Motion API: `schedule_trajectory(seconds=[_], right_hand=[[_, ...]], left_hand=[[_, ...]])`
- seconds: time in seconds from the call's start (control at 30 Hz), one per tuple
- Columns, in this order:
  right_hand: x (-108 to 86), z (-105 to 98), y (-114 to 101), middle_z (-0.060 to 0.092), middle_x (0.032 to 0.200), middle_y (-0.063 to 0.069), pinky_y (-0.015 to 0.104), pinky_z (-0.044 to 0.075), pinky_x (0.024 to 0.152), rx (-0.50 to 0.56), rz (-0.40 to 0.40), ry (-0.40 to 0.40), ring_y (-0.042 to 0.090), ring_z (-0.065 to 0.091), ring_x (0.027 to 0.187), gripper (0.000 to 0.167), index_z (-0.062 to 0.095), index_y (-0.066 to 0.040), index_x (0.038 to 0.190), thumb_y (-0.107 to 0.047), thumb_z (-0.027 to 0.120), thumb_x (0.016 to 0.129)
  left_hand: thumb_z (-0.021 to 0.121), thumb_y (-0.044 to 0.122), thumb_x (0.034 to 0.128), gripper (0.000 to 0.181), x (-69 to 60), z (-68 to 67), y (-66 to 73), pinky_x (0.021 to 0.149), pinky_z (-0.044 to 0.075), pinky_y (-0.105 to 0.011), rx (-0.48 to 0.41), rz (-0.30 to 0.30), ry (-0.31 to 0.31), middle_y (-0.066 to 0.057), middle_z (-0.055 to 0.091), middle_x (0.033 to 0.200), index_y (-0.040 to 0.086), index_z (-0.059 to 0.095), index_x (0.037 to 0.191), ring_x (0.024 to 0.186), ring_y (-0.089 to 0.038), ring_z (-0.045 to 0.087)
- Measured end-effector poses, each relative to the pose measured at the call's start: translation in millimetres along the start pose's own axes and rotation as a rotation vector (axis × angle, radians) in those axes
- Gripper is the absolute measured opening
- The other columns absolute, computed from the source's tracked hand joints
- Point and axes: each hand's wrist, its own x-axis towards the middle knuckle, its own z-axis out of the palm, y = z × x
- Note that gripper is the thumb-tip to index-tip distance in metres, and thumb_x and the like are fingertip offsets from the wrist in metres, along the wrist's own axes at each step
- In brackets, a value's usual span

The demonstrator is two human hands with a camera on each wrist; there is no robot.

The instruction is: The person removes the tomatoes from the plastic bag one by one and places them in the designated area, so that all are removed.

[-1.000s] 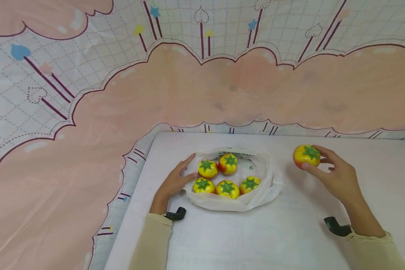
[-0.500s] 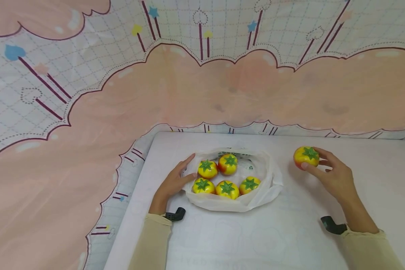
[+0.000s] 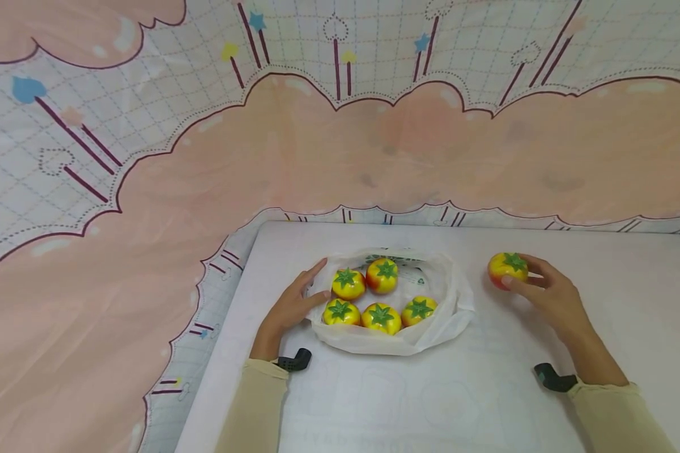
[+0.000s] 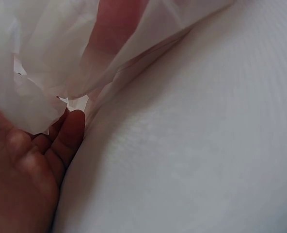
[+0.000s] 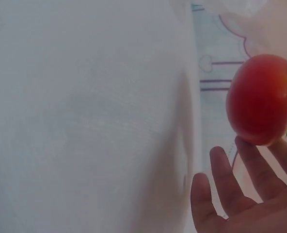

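Yellow-red fruit [image 3: 500, 270] is hanging above the bench [image 3: 374, 402], right of the white bag [image 3: 368, 343], the right hand [image 3: 552, 299] clamping it between thumb and fingers. Thumb and forefinger apart, the left hand [image 3: 292, 303] is touching the bag; light, steady contact should be bracing its mouth.

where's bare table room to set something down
Bare table: between the sleeves, this side of the bag; also right of the right hand, which holds a fruit. Crowded: the bag, five fruits inside, left hand at its rim.
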Motion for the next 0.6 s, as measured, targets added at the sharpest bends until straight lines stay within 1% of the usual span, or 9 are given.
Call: schedule_trajectory(seconds=[0.13,0.27,0.33,0.47,0.6], right_hand=[[5.2,3.9,4.2,0.025,0.166,0.023,0.071,0.041,0.107,0.041,0.008,-0.055,0.051,0.033,0.143,0.091,0.025,-0.021,0.163,-0.065,0.062,0.092],[9.3,5.6,7.9,0.021,0.167,0.023,0.072,0.039,0.109,0.074,0.005,-0.103,0.051,0.030,0.145,0.091,0.024,-0.022,0.163,-0.064,0.063,0.092],[10.4,6.0,9.3,0.022,0.167,0.022,0.072,0.038,0.109,0.080,-0.004,-0.121,0.051,0.028,0.146,0.091,0.024,-0.022,0.163,-0.062,0.064,0.092],[11.6,6.3,12.8,0.026,0.165,0.023,0.072,0.037,0.110,0.038,-0.024,-0.155,0.050,0.028,0.145,0.093,0.024,-0.020,0.163,-0.061,0.066,0.091],[13.1,5.8,17.5,0.026,0.164,0.027,0.072,0.036,0.111,-0.017,-0.032,-0.166,0.051,0.029,0.144,0.096,0.023,-0.017,0.163,-0.062,0.067,0.090]], left_hand=[[0.070,0.042,0.0933,0.072,0.1,0.5,-0.9,0.119,0.022,-0.072,-0.007,0.001,0.001,-0.007,0.038,0.162,0.051,0.035,0.155,0.154,-0.040,0.029],[0.070,0.042,0.0935,0.072,1.6,1.7,-2.8,0.119,0.021,-0.072,-0.015,0.007,-0.005,-0.007,0.034,0.164,0.050,0.034,0.155,0.154,-0.040,0.027],[0.070,0.042,0.0936,0.072,2.1,2.1,-3.6,0.119,0.021,-0.072,-0.015,0.011,-0.007,-0.007,0.033,0.165,0.050,0.034,0.156,0.155,-0.040,0.026],[0.070,0.042,0.0937,0.073,3.0,2.5,-4.4,0.119,0.020,-0.072,-0.018,0.016,-0.007,-0.006,0.032,0.166,0.051,0.033,0.156,0.155,-0.040,0.025],[0.070,0.042,0.0935,0.073,4.1,2.9,-5.9,0.118,0.021,-0.073,-0.023,0.014,-0.001,-0.006,0.032,0.166,0.050,0.033,0.156,0.155,-0.041,0.025]])
